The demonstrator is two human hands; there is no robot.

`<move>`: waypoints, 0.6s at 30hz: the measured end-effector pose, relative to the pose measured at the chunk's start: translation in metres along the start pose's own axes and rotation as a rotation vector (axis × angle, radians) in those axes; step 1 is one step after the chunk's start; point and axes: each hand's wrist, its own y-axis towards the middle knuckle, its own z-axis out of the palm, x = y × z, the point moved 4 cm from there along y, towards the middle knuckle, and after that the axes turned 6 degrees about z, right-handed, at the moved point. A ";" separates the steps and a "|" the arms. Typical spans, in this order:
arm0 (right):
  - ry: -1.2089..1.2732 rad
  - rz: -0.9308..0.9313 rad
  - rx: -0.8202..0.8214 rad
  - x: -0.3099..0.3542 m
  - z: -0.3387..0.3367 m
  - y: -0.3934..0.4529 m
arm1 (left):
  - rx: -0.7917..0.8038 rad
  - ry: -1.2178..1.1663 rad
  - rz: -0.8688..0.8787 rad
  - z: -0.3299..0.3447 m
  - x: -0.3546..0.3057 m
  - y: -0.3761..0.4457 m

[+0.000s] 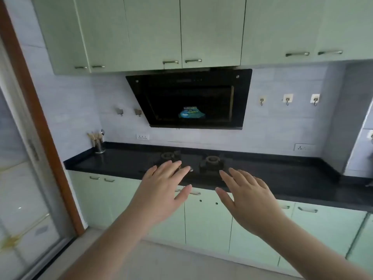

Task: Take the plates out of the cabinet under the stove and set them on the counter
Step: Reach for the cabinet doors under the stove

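The plates are not in view; by the task they sit behind the shut doors of the cabinet under the stove [207, 219], so their number and make cannot be told. As a judgement, plates in a stack are likely heavy, stiff, smooth and breakable, best taken with 2 hands under the rim at opposite sides, few at a time. The left hand [161, 190] and the right hand [250, 199] are both spread wide and hold nothing, raised in the air in front of the bench's front edge. The door handle [194, 193] just under that edge, between the 2 hands, is the likely first hold. Above it, the stove [212, 161] with its 2 burners takes the middle of the black bench [292, 174], so plates are better set on the bare stretches toward the left or right end. A utensil holder [99, 145] stands at the back left corner. The range hood [191, 98] hangs over the stove, and a glass door [24, 188] stands at the left.
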 end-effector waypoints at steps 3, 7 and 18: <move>0.004 -0.039 -0.005 0.027 0.019 0.032 | 0.011 0.033 -0.053 0.019 0.044 0.009; -0.001 -0.053 0.008 0.055 0.044 0.072 | 0.009 0.045 -0.055 0.041 0.084 0.021; 0.003 0.001 0.047 0.069 0.109 0.158 | 0.051 0.000 -0.012 0.111 0.138 0.094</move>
